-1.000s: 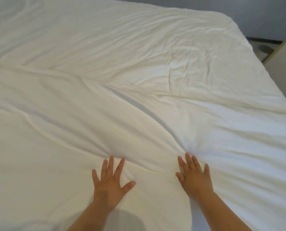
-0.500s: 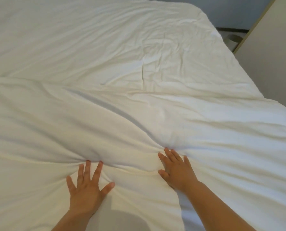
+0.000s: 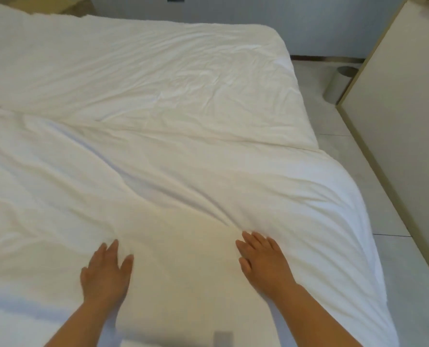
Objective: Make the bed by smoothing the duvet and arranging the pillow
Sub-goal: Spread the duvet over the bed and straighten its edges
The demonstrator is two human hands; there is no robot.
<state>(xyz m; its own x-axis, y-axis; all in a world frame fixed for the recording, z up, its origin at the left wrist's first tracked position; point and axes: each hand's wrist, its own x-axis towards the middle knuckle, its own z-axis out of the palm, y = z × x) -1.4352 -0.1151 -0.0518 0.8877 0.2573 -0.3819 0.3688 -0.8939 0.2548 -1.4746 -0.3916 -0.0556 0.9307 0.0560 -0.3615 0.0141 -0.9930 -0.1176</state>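
Pressing palms down on the white duvet [image 3: 183, 171], close to its near edge: left hand [image 3: 105, 274] flat, fingers together, thumb out; right hand [image 3: 263, 261] flat, fingers slightly apart. Gripping nothing, pinching nothing.

Lying over the near part of the bed [image 3: 283, 78], far edge running across the middle, wrinkled sheet [image 3: 171, 71] bare beyond it, right side drooping toward the floor [image 3: 333, 136]. Creased in long folds fanning out from the right fingertips, with a deeper furrow running up and left between the hands. No pillow in view.

Likely soft, puffy and light for its bulk. Seems to give under the palms and to bunch ahead of a push, not slide as one piece. Probably best smoothed with flat hands sweeping outward along the folds. For shifting the whole thing, better to take hold at an edge or corner, gathering cover and filling together, since the cover alone would likely slip over the filling.

To the right of the bed: a pale cabinet [image 3: 396, 121] and a small round bin [image 3: 341, 83].
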